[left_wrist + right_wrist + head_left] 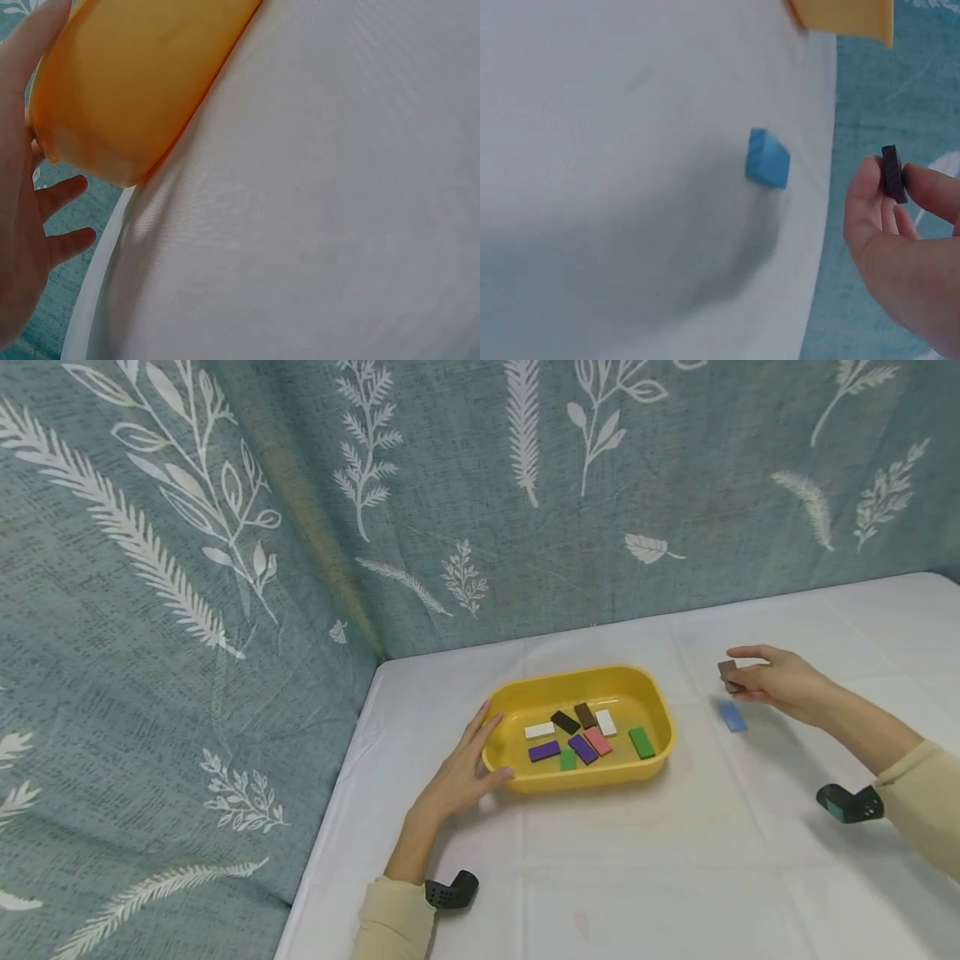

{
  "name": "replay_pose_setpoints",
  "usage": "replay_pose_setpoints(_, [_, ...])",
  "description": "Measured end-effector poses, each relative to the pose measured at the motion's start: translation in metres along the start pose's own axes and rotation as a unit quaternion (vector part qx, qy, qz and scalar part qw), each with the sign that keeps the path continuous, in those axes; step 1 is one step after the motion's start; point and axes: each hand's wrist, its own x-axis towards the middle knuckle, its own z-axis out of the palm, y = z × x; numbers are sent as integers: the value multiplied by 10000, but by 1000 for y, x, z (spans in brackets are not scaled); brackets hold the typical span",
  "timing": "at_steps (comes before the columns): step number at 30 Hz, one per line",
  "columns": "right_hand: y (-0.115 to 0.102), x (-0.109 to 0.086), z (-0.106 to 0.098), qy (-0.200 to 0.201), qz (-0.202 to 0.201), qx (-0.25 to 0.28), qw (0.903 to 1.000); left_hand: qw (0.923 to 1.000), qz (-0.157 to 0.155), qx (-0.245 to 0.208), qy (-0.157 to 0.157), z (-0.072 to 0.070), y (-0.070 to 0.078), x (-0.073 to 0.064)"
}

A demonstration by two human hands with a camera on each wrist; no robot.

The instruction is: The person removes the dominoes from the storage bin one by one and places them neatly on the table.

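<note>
My right hand [787,681] pinches a small dark brown rectangular block [729,677] between thumb and fingers, raised over the table; the right wrist view shows the block [893,175] edge-on. Below it on the cloth lies a blue block [732,716], apart from the hand. My left hand [459,777] rests against the left end of a yellow tray [517,782], thumb at the front side and fairly straight fingers along the end. Inside the tray lie several blocks, among them a white block [539,731], a black block [565,722], a pink block [597,741] and a green block [641,742].
A white cloth [600,877] covers the table. Behind it and along its left side hangs a blue-green curtain [480,527] with white leaf prints. Each wrist carries a small black device, one near the left sleeve [393,918], the other by the right sleeve [926,802].
</note>
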Motion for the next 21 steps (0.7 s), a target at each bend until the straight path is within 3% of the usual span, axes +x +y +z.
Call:
replay_pose_setpoints(8, [19, -8, -14, -62, 5, -207, 9998, 9999, 3, -96, -28, 0, 0, 0])
replay_pose_setpoints(21, [38, -15, -20, 59, 57, -1088, 9940, 9996, -25, -278, -93, -1, -1, 0])
